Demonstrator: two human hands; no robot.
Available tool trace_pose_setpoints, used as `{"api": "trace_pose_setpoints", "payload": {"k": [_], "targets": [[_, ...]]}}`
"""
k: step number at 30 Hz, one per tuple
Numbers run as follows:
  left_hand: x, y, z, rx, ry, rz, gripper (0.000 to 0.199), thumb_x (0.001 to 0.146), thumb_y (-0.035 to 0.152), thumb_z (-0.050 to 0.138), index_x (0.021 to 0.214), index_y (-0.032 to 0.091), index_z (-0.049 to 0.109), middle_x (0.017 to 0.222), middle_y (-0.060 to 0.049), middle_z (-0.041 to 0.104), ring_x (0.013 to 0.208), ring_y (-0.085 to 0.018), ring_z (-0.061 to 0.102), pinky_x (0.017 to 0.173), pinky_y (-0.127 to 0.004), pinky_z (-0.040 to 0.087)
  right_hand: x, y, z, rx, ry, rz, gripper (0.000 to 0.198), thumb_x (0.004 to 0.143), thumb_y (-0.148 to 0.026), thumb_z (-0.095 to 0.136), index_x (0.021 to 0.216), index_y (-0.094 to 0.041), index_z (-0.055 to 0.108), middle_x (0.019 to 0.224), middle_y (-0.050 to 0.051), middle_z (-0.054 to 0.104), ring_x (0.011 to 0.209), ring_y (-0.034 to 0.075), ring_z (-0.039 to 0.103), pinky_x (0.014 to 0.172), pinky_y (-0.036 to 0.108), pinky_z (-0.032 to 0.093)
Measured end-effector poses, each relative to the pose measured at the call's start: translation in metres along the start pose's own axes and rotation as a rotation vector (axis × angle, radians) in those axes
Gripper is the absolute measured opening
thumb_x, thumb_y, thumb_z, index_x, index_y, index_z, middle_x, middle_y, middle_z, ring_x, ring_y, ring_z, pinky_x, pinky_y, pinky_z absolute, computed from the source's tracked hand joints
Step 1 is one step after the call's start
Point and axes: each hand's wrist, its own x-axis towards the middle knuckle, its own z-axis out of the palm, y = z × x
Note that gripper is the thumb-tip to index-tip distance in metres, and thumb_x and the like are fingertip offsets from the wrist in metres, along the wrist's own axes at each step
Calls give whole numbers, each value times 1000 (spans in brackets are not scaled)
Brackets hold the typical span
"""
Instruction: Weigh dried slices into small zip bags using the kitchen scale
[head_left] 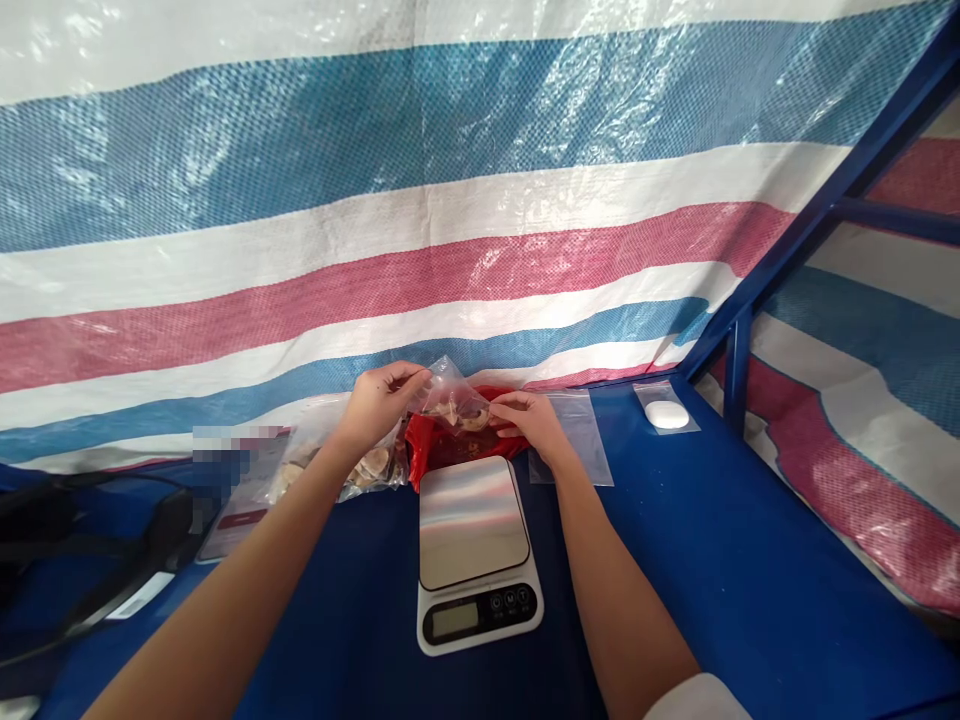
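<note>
Both of my hands hold a small clear plastic bag with pale dried slices inside. My left hand pinches its upper left corner. My right hand grips its right side, fingers bent against the plastic. Beneath the bag lies an open red plastic bag with brownish bits in it, partly hidden. Just in front of it is a white kitchen scale with a bare metal plate; no digits can be made out on its display. Left of the red bag, clear bags of dried slices lie partly behind my left forearm.
A flat clear zip bag lies right of my right hand. Farther right, a white rounded object sits on another small clear bag. Black straps are at the left of the blue table. A striped tarp stands behind.
</note>
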Motion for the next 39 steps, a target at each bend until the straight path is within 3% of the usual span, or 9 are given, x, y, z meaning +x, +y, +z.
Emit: {"api": "trace_pose_setpoints", "payload": {"k": [4, 12, 19, 26, 30, 39], "targets": [[1, -2, -5, -7, 38, -18, 41, 82, 60, 62, 81, 20, 72, 81, -6, 76, 77, -23, 70, 74, -33, 55, 1, 0, -2, 17, 57, 6, 28, 68, -39, 81, 83, -17, 76, 80, 6, 77, 77, 19, 74, 63, 26, 61], [3, 1, -3, -60, 10, -28, 40, 81, 59, 64, 80, 21, 71, 79, -6, 75, 75, -22, 70, 74, -34, 57, -3, -8, 6, 64, 7, -12, 31, 67, -43, 82, 84, -18, 75, 80, 5, 76, 77, 18, 73, 67, 27, 61], [7, 2, -6, -75, 21, -36, 38, 82, 57, 64, 79, 20, 70, 77, -5, 74, 72, -21, 69, 73, -33, 57, -1, -6, 1, 20, 105, 6, 26, 68, -40, 80, 80, -18, 75, 76, 4, 75, 76, 20, 74, 63, 27, 61], [8, 3, -4, -106, -1, -53, 42, 81, 60, 65, 84, 19, 71, 80, -6, 75, 74, -21, 70, 75, -35, 58, 0, -6, 3, 5, 43, -9, 28, 69, -41, 79, 82, -17, 75, 78, 5, 76, 73, 18, 73, 63, 26, 61], [10, 5, -5, -107, 34, -52, 41, 81, 59, 65, 84, 19, 71, 79, -6, 74, 73, -21, 70, 73, -34, 57, 0, -6, 2, -1, 99, -29, 26, 70, -41, 78, 81, -17, 75, 75, 5, 75, 73, 19, 74, 63, 27, 62], [5, -11, -8, 54, -19, -36, 44, 80, 63, 64, 85, 21, 74, 82, -6, 76, 77, -23, 69, 71, -33, 53, 1, -4, -4, 20, 136, -18, 27, 68, -40, 80, 81, -17, 75, 76, 5, 75, 73, 18, 73, 63, 27, 62]]}}
